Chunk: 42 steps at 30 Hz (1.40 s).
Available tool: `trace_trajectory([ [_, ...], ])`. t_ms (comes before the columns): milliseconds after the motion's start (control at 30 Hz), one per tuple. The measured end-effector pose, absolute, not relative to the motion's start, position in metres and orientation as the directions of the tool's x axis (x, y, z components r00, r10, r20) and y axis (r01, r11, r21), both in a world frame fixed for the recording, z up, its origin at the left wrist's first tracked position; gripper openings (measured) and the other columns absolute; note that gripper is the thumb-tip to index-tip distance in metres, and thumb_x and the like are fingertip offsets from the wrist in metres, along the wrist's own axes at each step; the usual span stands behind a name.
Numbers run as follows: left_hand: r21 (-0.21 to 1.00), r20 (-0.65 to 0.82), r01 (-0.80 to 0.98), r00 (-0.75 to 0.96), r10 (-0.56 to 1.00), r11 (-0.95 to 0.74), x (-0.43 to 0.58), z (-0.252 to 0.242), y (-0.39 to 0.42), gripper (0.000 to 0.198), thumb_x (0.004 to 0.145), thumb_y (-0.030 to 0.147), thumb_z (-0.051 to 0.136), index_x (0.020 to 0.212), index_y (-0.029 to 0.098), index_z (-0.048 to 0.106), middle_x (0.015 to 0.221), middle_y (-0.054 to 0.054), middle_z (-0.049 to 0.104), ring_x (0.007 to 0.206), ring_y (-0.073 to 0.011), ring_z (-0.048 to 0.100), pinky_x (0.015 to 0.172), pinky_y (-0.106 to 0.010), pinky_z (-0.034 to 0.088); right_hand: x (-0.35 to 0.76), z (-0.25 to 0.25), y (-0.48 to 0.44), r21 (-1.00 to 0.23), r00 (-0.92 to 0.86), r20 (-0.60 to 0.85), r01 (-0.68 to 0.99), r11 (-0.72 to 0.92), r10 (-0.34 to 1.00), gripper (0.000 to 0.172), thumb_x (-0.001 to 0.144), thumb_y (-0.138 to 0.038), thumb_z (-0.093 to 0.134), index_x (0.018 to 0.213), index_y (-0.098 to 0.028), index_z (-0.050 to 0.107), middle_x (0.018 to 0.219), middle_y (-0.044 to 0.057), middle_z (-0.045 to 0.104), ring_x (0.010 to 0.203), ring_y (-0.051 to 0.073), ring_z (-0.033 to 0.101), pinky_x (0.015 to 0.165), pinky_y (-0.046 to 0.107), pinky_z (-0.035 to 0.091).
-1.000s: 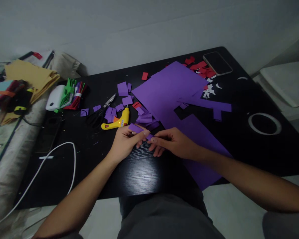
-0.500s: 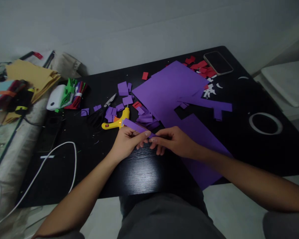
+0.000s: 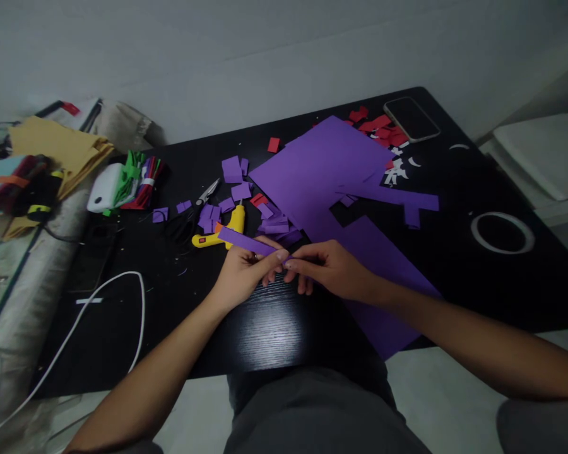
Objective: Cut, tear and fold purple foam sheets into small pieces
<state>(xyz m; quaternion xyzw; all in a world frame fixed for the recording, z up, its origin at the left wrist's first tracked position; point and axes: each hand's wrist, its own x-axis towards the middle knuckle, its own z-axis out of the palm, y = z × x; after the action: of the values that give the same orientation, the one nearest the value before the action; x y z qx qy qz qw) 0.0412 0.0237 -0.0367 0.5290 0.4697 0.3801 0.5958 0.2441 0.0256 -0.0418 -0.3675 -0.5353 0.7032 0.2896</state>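
Strip (image 3: 246, 242) slants lengthwise, upper left to lower right.

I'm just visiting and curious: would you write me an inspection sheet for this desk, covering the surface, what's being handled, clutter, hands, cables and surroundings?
Surface: black table, with light reflecting near its front edge.
Things handled: a purple strip, slanting; its left end overlaps the yellow glue gun in this view, contact unclear.
Clutter: large purple sheets, purple pieces, red scraps, white scraps, scissors, phone, white ring.
Hands: left hand and right hand both pinch the strip.
Cables: white cable looping across the table's left side.
Surroundings: grey wall behind; tan sheets at far left.
Other people: nothing seen.
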Motion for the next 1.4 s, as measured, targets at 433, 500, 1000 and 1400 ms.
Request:
trace_trajectory([
  [433,0.998,0.035,-0.055,0.030,0.999,-0.033,0.019,-0.036,0.032,0.018,0.088,0.032,0.076,0.086,0.015,0.072,0.060,0.001,0.065,0.048,-0.0110,0.059,0.045,-0.021,0.048,0.252,-0.041,0.041,-0.933,-0.415,-0.247,-0.143,-0.331,0.876,0.033,0.079,-0.046,0.084,0.087,-0.016,0.075,0.081,0.003,0.078,0.059,0.012,0.069,0.057,0.025,0.058],
  [500,0.998,0.041,-0.057,0.068,0.997,-0.038,0.015,-0.035,0.031,0.016,0.088,0.031,0.076,0.093,0.016,0.073,0.064,0.000,0.068,0.052,-0.0124,0.062,0.046,-0.022,0.050,0.254,-0.040,0.046,-0.917,-0.345,-0.257,-0.208,-0.341,0.903,0.031,0.076,-0.044,0.087,0.085,-0.017,0.074,0.078,0.001,0.076,0.060,0.012,0.068,0.058,0.025,0.057],
  [1000,0.985,-0.156,0.020,0.502,0.851,0.169,0.019,-0.029,0.033,0.023,0.095,0.034,0.069,0.108,0.016,0.075,0.096,-0.011,0.077,0.081,-0.0181,0.074,0.069,-0.028,0.063,0.254,-0.041,0.043,-0.894,-0.580,-0.264,-0.153,-0.421,0.771,0.032,0.071,-0.039,0.092,0.079,-0.015,0.073,0.063,-0.002,0.070,0.053,0.011,0.065,0.054,0.025,0.055],
  [1400,0.940,-0.314,0.009,0.410,0.856,0.340,0.037,-0.037,0.018,0.032,0.089,0.042,0.077,0.086,0.013,0.064,0.073,-0.002,0.071,0.050,-0.0098,0.065,0.043,-0.019,0.054,0.248,-0.045,0.038,-0.884,-0.475,-0.250,-0.244,-0.400,0.843,0.032,0.074,-0.039,0.090,0.083,-0.014,0.073,0.070,0.001,0.074,0.058,0.012,0.070,0.059,0.025,0.060],
])
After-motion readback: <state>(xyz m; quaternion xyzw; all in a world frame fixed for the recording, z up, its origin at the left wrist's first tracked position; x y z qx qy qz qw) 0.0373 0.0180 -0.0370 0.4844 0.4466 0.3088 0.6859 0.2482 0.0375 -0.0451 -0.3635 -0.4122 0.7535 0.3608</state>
